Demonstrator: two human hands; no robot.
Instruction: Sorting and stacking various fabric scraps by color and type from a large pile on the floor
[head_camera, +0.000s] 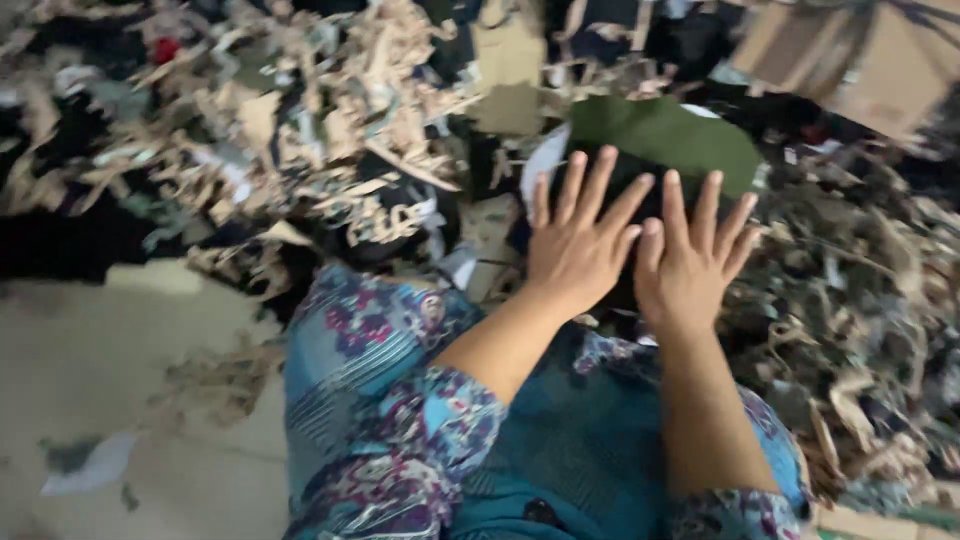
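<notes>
Hands lie flat, fingers spread: left hand (578, 240) and right hand (688, 262) press dark fabric (640, 175). Green cloth (665, 135) lies beyond, amid shredded cardboard scraps (330, 130).

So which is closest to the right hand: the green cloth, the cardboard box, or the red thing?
From the right hand:
1. Green cloth, just above the fingertips.
2. Cardboard box, top right corner.
3. Red thing, far off at top left.
</notes>
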